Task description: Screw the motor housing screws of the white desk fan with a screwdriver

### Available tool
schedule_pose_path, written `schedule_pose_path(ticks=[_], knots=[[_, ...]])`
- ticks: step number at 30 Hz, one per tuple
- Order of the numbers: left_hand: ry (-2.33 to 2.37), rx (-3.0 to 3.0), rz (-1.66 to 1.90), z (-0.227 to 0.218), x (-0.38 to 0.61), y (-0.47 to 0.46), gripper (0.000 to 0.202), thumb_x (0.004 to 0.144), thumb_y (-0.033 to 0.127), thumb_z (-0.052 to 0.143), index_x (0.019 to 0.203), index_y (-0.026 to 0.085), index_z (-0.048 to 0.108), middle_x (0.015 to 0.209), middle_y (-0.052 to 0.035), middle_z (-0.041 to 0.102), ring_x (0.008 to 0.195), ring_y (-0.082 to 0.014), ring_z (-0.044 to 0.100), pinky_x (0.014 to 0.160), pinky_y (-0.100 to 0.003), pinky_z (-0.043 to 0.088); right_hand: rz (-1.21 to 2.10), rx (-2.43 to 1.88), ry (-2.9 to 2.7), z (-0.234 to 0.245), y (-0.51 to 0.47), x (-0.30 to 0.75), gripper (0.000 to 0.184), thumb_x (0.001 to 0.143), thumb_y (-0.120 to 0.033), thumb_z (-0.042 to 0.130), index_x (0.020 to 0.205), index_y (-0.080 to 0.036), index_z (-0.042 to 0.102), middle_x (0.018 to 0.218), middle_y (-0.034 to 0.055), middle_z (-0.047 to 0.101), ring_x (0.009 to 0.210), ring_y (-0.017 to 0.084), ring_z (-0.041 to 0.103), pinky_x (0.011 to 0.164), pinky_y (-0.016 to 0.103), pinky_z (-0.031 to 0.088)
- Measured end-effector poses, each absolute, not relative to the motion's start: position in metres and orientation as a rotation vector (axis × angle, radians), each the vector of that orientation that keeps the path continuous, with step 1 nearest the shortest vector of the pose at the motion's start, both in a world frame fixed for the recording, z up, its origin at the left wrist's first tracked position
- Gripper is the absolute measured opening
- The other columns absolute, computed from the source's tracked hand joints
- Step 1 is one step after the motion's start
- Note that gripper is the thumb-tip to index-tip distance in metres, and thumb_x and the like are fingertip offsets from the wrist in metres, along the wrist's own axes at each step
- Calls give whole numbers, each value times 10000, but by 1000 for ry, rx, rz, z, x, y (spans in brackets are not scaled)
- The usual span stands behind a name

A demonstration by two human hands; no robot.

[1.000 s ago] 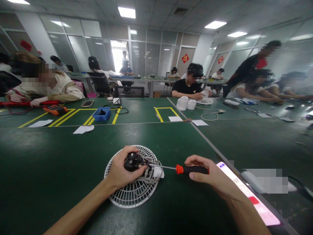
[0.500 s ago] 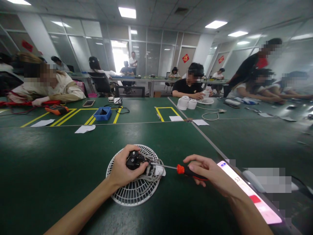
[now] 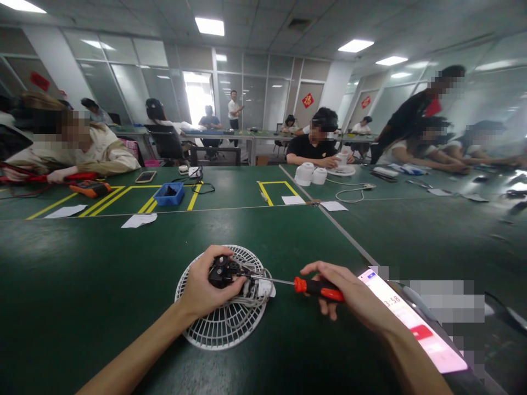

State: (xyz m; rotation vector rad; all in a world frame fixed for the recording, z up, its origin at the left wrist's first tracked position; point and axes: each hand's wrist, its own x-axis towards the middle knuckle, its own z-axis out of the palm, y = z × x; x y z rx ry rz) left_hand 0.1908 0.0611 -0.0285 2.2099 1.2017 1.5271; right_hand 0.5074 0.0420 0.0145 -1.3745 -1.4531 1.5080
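Note:
My left hand [image 3: 205, 288] is closed around a black motor housing [image 3: 221, 271], thumb on its near side. The housing rests over a round white fan grille [image 3: 217, 336] lying on the green table. Grey wires [image 3: 247, 300] and a small white plastic part [image 3: 264, 287] adjoin it on the right. In my right hand [image 3: 343, 288] is a screwdriver [image 3: 315, 287] with a red and black handle, lying almost level. Its shaft points left into the assembly beside my left thumb; the tip is hidden. My right index finger stretches above the handle.
A lit phone [image 3: 415, 323] lies by my right forearm. Farther off are a blue bin [image 3: 169, 194], paper slips [image 3: 139, 220], an orange and black meter [image 3: 90, 188] and white round housings [image 3: 304, 174]. Across the table, a co-worker in black [image 3: 315, 144] handles white parts.
The screwdriver handle has turned, showing more red on its side, and my right fingers have shifted around it. My left hand keeps its hold. The whole view has moved slightly.

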Motion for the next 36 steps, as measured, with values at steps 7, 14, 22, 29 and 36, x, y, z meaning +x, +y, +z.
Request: schedule_pose_path(ticks=[7, 14, 22, 29, 36], knots=[[1218, 2203, 1518, -30, 190, 61, 451, 748, 292, 806, 1133, 227, 580, 1006, -27, 693, 900, -185, 695, 837, -335, 584, 1349, -1385, -1602, 13, 43, 510, 469, 891, -600, 645, 1101, -182, 683, 768, 48, 729, 479, 107, 565, 416, 212, 392], [1214, 2194, 1514, -31, 189, 61, 453, 744, 289, 795, 1135, 226, 575, 998, -33, 696, 886, -191, 700, 819, -351, 599, 1221, -1372, -1683, 21, 42, 510, 435, 868, -589, 680, 1062, -201, 704, 751, 17, 664, 567, 146, 609, 483, 256, 439], [1209, 2207, 1520, -28, 191, 60, 450, 740, 288, 790, 1131, 223, 577, 1002, -39, 698, 891, -194, 703, 827, -364, 607, 1115, -1334, -1706, 25, 42, 515, 391, 777, -525, 793, 1017, -228, 706, 888, 53, 723, 801, 230, 688, 690, 360, 582], [1193, 2206, 1519, -28, 191, 60, 449, 746, 271, 781, 1139, 229, 569, 1000, -32, 691, 885, -186, 695, 823, -348, 598, 1058, -1318, -1811, 25, 39, 512, 326, 732, -386, 841, 1005, -246, 732, 1017, 52, 740, 980, 276, 703, 966, 465, 554], [1209, 2211, 1512, -29, 190, 60, 406, 776, 293, 749, 1133, 225, 567, 999, -40, 686, 890, -196, 690, 831, -356, 591, 1401, -1300, -1645, 18, 38, 506, 524, 930, -641, 569, 1206, -207, 673, 908, 74, 710, 690, 197, 681, 492, 277, 537]])
